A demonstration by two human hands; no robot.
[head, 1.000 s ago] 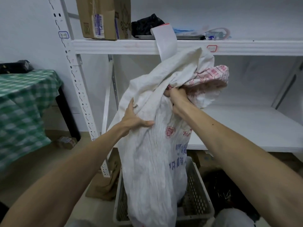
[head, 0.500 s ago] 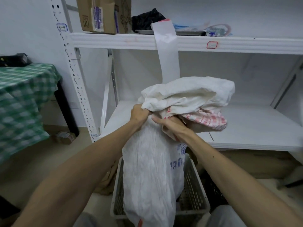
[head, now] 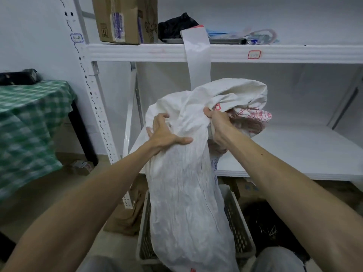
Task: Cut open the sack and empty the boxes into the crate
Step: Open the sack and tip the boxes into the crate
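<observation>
Now the left hand (head: 166,134) has slid down, fingers spread flat on the sack (head: 184,193) — right hand (head: 218,126) grips its bunched top; sack stands in the crate (head: 238,222), near the shelf (head: 284,152) edge.

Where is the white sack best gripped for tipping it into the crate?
Judging from its pose, at the bunched upper end, from the person's side. The sack hangs lower end down in the crate, and its slack top gathers into a handful. The right hand grips there; the left hand spreads on the side.
</observation>
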